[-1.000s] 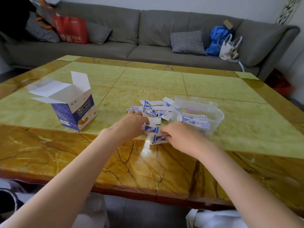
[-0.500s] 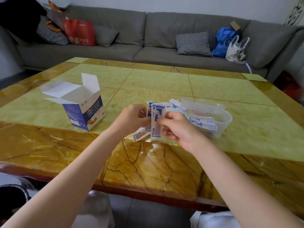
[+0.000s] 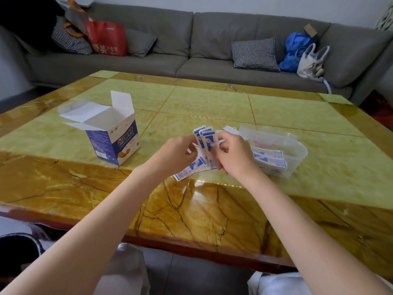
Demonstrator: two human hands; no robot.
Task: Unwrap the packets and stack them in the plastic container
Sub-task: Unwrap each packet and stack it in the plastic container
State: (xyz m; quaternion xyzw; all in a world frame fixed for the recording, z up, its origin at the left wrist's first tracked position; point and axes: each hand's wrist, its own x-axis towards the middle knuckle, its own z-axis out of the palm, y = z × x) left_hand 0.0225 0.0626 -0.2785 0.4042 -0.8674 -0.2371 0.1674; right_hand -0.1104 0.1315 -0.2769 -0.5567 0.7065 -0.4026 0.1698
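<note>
A small bundle of blue-and-white packets point(image 3: 205, 143) stands upright above the table, held between both hands. My left hand point(image 3: 174, 154) pinches it from the left, and my right hand point(image 3: 234, 155) grips it from the right. More loose packets point(image 3: 187, 170) lie flat on the table under the hands. To the right sits the clear plastic container point(image 3: 297, 152) with packets stacked point(image 3: 269, 159) inside it.
An open blue-and-white cardboard box point(image 3: 112, 141) stands on the yellow-green marble table point(image 3: 212, 99) to the left. A grey sofa point(image 3: 191, 39) with cushions, a red bag and a blue bag runs behind the table.
Both hands have lifted a bundle of packets off the table and turned it upright. The view has shifted a little to the left.
</note>
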